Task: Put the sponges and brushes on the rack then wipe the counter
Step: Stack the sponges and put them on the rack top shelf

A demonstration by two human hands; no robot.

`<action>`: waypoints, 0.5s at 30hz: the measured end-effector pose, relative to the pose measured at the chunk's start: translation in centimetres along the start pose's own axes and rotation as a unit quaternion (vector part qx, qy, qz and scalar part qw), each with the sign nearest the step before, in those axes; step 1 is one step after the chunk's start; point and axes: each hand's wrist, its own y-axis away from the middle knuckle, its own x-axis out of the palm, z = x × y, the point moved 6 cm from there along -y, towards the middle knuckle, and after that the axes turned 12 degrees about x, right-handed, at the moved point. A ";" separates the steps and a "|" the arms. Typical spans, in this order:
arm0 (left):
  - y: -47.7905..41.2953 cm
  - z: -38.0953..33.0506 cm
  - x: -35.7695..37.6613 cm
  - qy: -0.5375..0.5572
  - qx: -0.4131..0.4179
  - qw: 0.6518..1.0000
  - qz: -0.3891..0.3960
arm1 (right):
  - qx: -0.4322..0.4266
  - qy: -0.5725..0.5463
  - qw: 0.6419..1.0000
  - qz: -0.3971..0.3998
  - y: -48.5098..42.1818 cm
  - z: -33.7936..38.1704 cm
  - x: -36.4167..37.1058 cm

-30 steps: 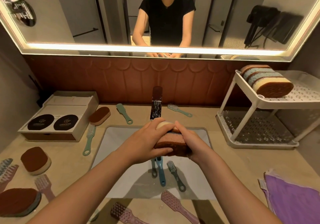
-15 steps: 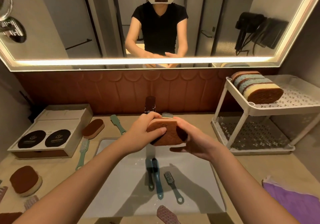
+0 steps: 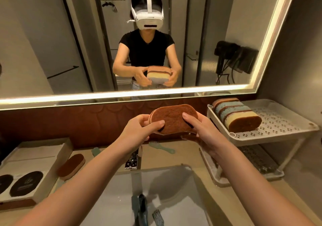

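While nr rack rim (image 3: 277, 136), sponges (image 3: 174, 121) midair.

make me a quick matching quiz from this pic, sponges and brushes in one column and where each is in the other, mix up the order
Things:
1. sponge stack
2. row of sponges
3. cluster of brushes
4. single brown sponge

Places:
A. in the sink
B. on the rack, top shelf
C. on the counter beside the box
D. gripped between left hand and right hand

Pairs: 1-D, 2-B, 3-A, 4-C
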 end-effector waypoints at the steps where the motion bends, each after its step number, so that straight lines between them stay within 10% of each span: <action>1: -0.7 -0.9 0.5 -0.013 0.017 1.000 -0.002 | -0.009 0.003 1.000 -0.006 -0.1 0.7 -0.9; 15: -11.2 -10.6 15.1 -0.217 0.283 0.932 0.059 | 0.046 -0.119 0.989 -0.079 -0.7 5.9 -16.8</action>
